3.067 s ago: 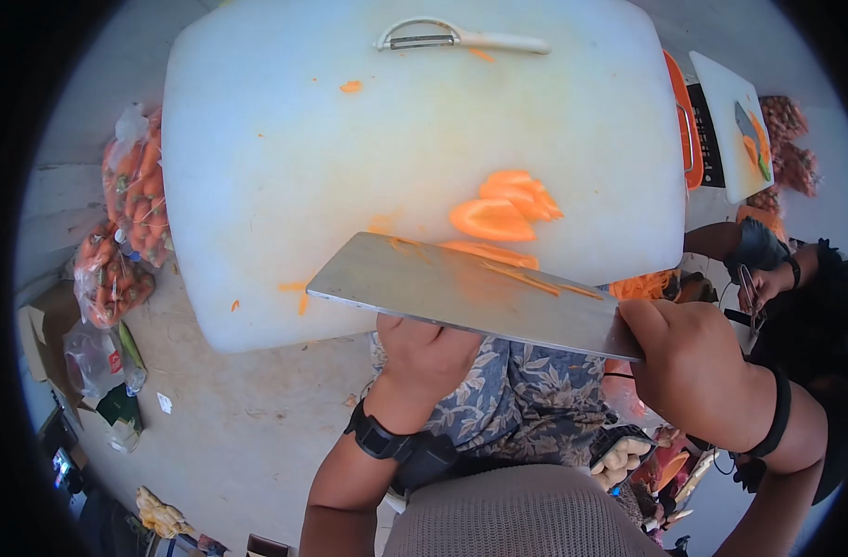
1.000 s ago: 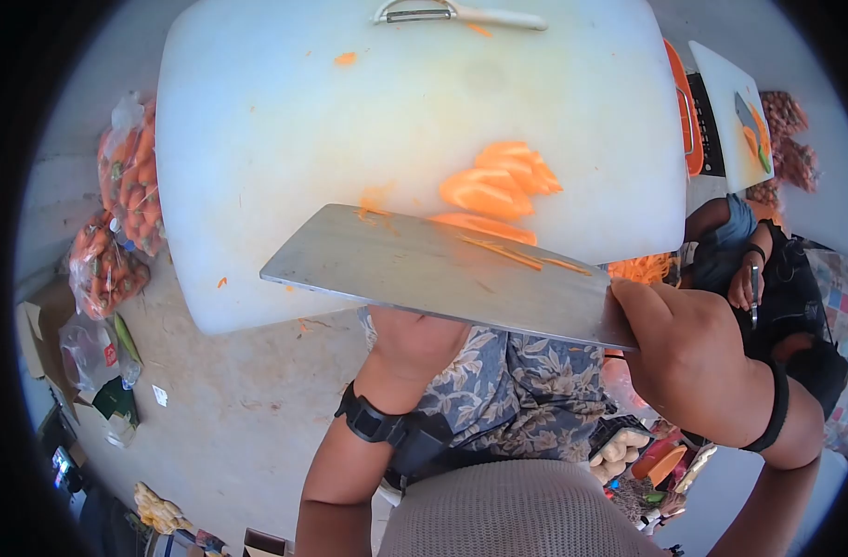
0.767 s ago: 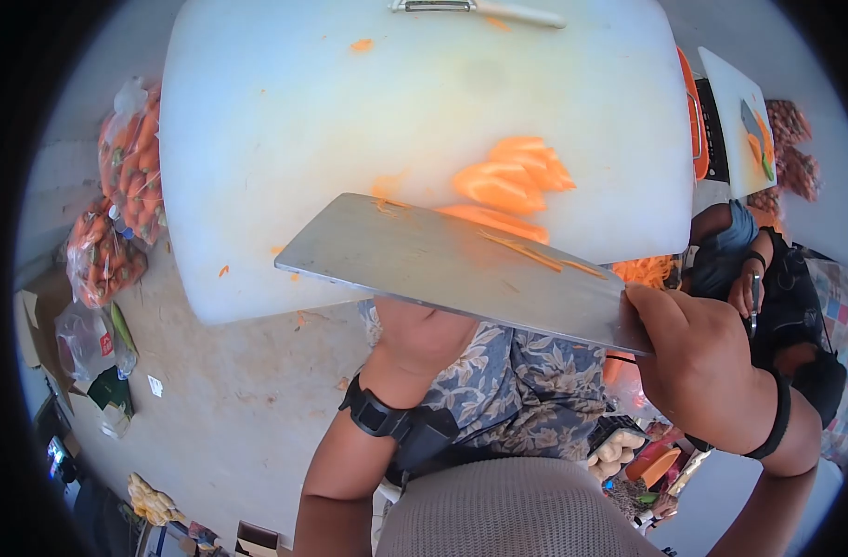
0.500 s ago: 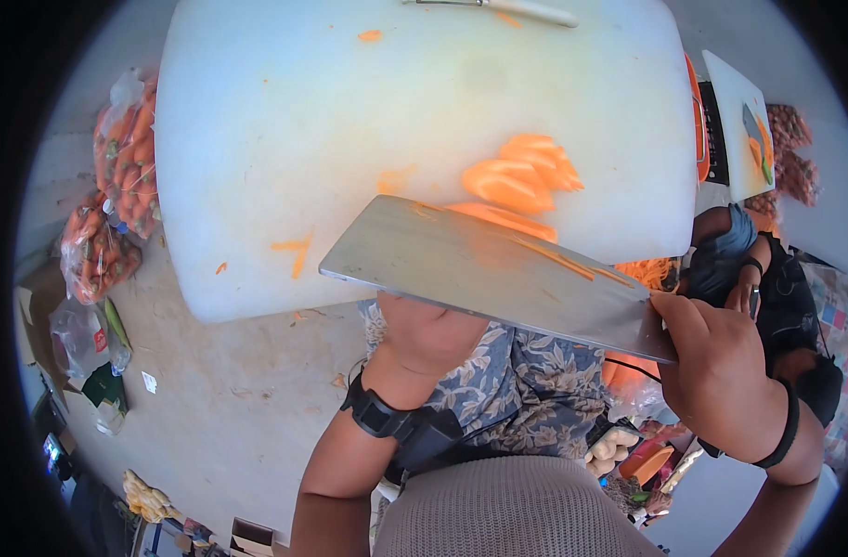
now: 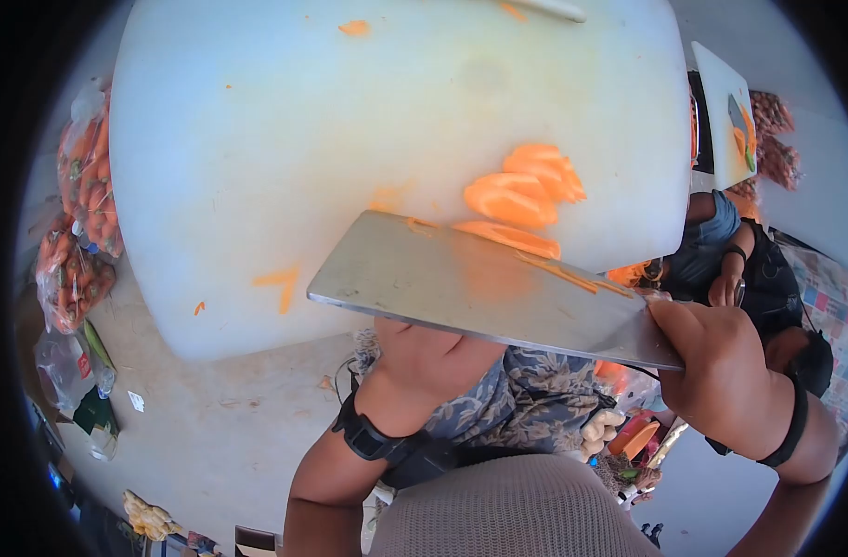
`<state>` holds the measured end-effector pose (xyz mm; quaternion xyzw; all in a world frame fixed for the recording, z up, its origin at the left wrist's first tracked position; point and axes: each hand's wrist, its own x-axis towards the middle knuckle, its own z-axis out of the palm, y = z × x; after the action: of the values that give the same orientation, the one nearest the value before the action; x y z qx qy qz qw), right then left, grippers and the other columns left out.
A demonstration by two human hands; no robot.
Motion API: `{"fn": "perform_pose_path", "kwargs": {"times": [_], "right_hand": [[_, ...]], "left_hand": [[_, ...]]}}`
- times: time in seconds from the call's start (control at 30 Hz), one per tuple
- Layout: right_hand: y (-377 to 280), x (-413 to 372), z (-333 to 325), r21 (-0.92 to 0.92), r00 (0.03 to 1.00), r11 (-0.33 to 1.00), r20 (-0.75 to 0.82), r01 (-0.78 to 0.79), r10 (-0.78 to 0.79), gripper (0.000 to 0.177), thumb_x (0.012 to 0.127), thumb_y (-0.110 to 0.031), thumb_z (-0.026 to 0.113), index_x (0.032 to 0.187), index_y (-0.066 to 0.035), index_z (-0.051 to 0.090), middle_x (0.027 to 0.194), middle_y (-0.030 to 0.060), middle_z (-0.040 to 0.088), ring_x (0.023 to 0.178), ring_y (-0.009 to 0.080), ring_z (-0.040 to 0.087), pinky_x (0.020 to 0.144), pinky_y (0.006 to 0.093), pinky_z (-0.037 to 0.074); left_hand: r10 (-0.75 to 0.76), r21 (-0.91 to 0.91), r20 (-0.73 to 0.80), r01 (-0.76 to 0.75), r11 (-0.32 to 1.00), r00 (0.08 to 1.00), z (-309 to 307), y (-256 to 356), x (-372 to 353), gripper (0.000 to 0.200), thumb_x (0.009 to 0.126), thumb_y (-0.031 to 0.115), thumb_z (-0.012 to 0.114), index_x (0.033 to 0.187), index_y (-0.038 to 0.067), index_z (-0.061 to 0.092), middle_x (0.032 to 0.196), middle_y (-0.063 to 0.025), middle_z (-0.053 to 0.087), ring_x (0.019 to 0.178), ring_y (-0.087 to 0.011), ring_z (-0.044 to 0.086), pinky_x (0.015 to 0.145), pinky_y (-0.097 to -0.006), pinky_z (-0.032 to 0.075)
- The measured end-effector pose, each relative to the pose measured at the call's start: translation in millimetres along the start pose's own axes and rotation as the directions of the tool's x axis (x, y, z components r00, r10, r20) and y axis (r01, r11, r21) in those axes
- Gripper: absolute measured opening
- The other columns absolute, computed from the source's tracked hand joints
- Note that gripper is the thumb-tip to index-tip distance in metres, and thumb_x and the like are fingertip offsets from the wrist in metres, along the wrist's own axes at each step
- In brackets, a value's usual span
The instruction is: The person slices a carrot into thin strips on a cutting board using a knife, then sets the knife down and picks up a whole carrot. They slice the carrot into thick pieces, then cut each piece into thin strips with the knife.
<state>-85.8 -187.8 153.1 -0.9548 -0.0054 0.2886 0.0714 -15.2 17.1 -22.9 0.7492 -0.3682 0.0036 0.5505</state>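
My right hand [image 5: 721, 357] grips a wide cleaver [image 5: 479, 292] at its handle end. The blade stretches leftward over the near edge of the white cutting board [image 5: 303, 121], with thin carrot strips stuck to its upper face. Behind the blade is my left hand [image 5: 433, 357]; its fingers are hidden, so what they hold cannot be seen. Just beyond the blade lie overlapping carrot slices [image 5: 512, 200], one of them partly covered by the cleaver. Carrot scraps [image 5: 280, 286] are scattered on the board's left part.
A white-handled tool [image 5: 554, 9] lies at the board's far edge. Bags of carrots [image 5: 90, 176] stand on the floor at left. To the right, a person [image 5: 730, 265] sits near a second board [image 5: 721, 111] bearing a knife and carrot pieces.
The view has shifted slightly, so the board appears lower and further left. My right hand still holds the cleaver over the board's near edge; the carrot slices keep their arrangement.
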Motion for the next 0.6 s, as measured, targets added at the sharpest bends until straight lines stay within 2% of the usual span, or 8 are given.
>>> {"fn": "perform_pose_path", "kwargs": {"times": [0.03,0.17,0.27,0.33,0.37,0.43,0.6], "right_hand": [[-0.1,0.0,-0.3,0.016,1.0,1.0,0.003,-0.003,0.003,0.03,0.059,-0.002,0.065,0.086,-0.002,0.052,0.067,0.0113,0.053,0.055,0.0307,0.056,0.051,0.0402,0.045],[-1.2,-1.1,-3.3,0.029,0.998,0.999,0.049,-0.029,0.028,0.034,0.058,-0.003,0.065,0.09,-0.001,0.053,0.067,0.0114,0.053,0.055,0.0309,0.056,0.051,0.0408,0.045],[-5.1,-0.3,-8.0,0.027,0.998,0.999,0.054,-0.031,0.029,0.035,0.057,-0.003,0.065,0.09,0.0,0.053,0.067,0.0113,0.052,0.056,0.0309,0.056,0.051,0.0413,0.045],[-9.8,1.4,-10.6,0.029,0.997,0.998,0.06,-0.053,0.051,0.034,0.057,-0.003,0.065,0.089,0.0,0.053,0.066,0.0112,0.051,0.056,0.0309,0.056,0.051,0.0417,0.044],[-11.7,2.0,-11.5,0.023,0.995,0.997,0.068,-0.076,0.074,0.034,0.057,-0.003,0.065,0.089,0.0,0.052,0.065,0.011,0.05,0.056,0.0309,0.056,0.051,0.0421,0.044],[-12.5,1.7,-11.7,0.024,0.995,0.997,0.066,-0.077,0.075,0.033,0.057,-0.003,0.064,0.088,-0.001,0.052,0.065,0.011,0.05,0.056,0.0308,0.056,0.051,0.0421,0.043],[-13.7,4.1,-15.1,0.032,0.997,0.998,0.058,-0.062,0.06,0.028,0.059,-0.002,0.063,0.085,-0.002,0.05,0.064,0.0109,0.049,0.056,0.0304,0.055,0.051,0.0406,0.043]], "left_hand": [[-0.054,-0.085,-0.021,0.052,0.995,0.998,1.2,0.6,-2.3,0.032,0.076,0.013,0.076,0.107,0.01,0.069,0.109,-0.0084,0.067,0.096,-0.0313,0.064,0.084,-0.0415,0.05],[-0.092,-0.04,0.064,0.094,0.995,0.994,-0.5,1.4,-7.3,0.034,0.077,0.018,0.076,0.109,0.01,0.068,0.11,-0.0088,0.067,0.098,-0.0304,0.064,0.084,-0.0408,0.05],[-0.057,0.031,0.063,0.055,0.998,0.996,-0.2,1.4,-8.5,0.037,0.077,0.022,0.076,0.111,0.01,0.068,0.11,-0.0101,0.067,0.097,-0.03,0.065,0.083,-0.0397,0.05],[0.037,0.072,0.024,-0.039,0.997,0.999,-2.0,2.4,-2.9,0.04,0.077,0.023,0.077,0.112,0.008,0.066,0.109,-0.0106,0.067,0.095,-0.0297,0.065,0.082,-0.0407,0.051],[0.037,0.077,0.028,-0.04,0.996,0.999,-1.5,1.3,-2.5,0.04,0.077,0.023,0.077,0.112,0.008,0.066,0.109,-0.0106,0.067,0.095,-0.0297,0.065,0.082,-0.0407,0.051],[-0.065,-0.115,-0.055,0.058,0.992,0.996,1.7,-0.5,-4.0,0.042,0.076,0.023,0.077,0.113,0.006,0.065,0.107,-0.0107,0.067,0.093,-0.0296,0.065,0.081,-0.0411,0.051],[-0.066,-0.111,-0.057,0.059,0.992,0.996,2.7,0.6,-3.9,0.04,0.075,0.019,0.077,0.111,0.006,0.066,0.109,-0.0106,0.066,0.095,-0.0292,0.064,0.082,-0.0407,0.05]]}}
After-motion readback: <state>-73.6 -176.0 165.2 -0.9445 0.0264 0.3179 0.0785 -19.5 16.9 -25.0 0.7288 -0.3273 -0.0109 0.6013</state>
